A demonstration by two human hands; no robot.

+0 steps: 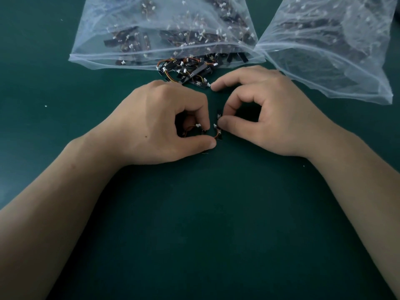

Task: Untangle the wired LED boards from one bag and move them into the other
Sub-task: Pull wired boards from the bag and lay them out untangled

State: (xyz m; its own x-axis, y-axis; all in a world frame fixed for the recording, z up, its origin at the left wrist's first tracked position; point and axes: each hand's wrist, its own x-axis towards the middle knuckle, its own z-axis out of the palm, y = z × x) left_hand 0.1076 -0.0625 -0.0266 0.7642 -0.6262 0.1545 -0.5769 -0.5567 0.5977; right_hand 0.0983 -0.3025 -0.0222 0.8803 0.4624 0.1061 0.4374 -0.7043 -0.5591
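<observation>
Left grip (pixel 160 124) on board (pixel 198 126); green mat (pixel 205 224)

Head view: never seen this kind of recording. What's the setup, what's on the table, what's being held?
There is no machine here. A person works with two bare hands, and the single picture comes from a camera worn on the head, looking down. On the dark green table lie two translucent plastic bags. The left bag is full of small black LED boards with white plugs and orange wires, and a tangled pile spills from its mouth. The right bag also holds boards. The left hand pinches one wired board. The right hand pinches a second wired board close beside it, apparently to separate them.
</observation>
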